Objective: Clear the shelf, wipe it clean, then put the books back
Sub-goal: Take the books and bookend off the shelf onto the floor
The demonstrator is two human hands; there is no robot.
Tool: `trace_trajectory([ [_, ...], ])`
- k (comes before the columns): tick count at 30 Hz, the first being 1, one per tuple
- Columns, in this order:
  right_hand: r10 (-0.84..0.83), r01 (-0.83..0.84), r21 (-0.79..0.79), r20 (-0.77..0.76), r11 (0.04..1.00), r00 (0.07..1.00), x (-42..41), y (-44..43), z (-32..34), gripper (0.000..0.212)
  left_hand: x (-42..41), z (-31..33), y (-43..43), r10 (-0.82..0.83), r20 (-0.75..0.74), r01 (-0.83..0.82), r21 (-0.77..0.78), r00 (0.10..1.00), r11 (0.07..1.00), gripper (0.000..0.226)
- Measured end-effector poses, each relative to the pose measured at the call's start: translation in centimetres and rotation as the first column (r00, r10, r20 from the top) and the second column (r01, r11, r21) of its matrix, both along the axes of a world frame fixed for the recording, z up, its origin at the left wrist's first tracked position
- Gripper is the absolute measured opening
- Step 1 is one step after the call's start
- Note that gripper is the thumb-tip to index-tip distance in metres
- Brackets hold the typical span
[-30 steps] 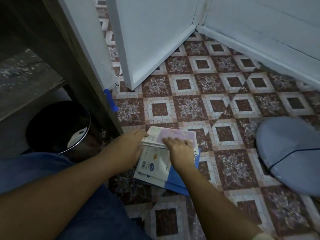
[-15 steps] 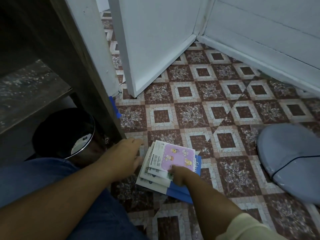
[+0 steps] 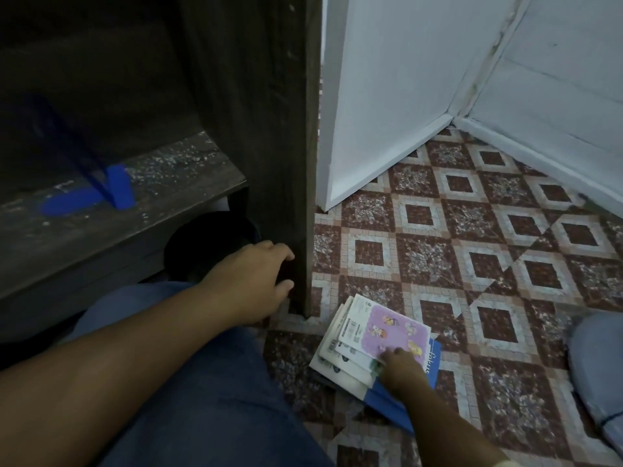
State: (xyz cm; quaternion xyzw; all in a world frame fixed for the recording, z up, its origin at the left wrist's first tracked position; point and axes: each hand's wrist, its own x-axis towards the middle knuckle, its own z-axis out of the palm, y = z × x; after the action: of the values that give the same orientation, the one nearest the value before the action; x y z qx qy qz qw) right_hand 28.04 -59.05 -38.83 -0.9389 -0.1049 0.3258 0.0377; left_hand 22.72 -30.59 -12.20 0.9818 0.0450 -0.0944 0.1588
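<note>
Writing: blue book [image 3: 387, 406] at btm of the book stack [image 3: 354, 375] carries white handwritten-style script along its right edge, too small to read w/ certainty. Purple-cover booklet [image 3: 397, 332] on top shows small cartoon figures, no legible title. White booklets [image 3: 337, 352] under it show barcodes & black print blocks on their left margins; text illegible.

Hands: R hand [image 3: 401, 367] sits at near edge of the stack, fingertips on the purple cover, forearm entering from lower right. Thumb hidden, so cannot tell whether it grips the stack or only presses on it. L hand [image 3: 256, 281] is held low beside the foot of the shelf unit's side panel [image 3: 269, 129], fingers apart & loosely curved, nothing in them, clear of the stack.

Location of task items: stack lies fanned on the tile floor [image 3: 438, 230], just right of the side panel's foot, outside the unit. Shelf board [image 3: 161, 200] is dark wood, speckled w/ pale flakes; a blue bookend [image 3: 114, 187] stands on its left part.

Room: floor tiled in red-brown & white diamond pattern. White walls [image 3: 387, 96] meet in a corner, upper right, w/ white skirting. Dark round bin [image 3: 209, 241] sits below the shelf board, behind the L hand. Grey-blue rounded object [image 3: 600, 372] on floor at right edge, well apart from the stack. Blue denim leg [image 3: 202, 399] fills lower ctr.
</note>
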Motion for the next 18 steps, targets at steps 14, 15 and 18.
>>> trace_trajectory([
  [14, 0.121, -0.123, 0.010, 0.135, 0.992, 0.983, 0.0, 0.2, -2.6, 0.058, 4.1, -4.4, -3.5, -0.143, -0.166, 0.145, 0.000, 0.976, 0.989, 0.047],
  [15, 0.106, -0.109, 0.039, 0.084, 0.993, 0.991, 0.3, 0.0, -2.9, 0.064, 4.5, -4.8, -3.8, -0.151, -0.179, 0.154, -0.001, 0.972, 0.988, 0.047],
  [18, 0.074, -0.078, 0.112, 0.040, 0.991, 0.996, 1.0, -0.7, -3.8, 0.082, 5.4, -5.8, -4.6, -0.176, -0.214, 0.181, 0.007, 0.961, 0.983, 0.046],
])
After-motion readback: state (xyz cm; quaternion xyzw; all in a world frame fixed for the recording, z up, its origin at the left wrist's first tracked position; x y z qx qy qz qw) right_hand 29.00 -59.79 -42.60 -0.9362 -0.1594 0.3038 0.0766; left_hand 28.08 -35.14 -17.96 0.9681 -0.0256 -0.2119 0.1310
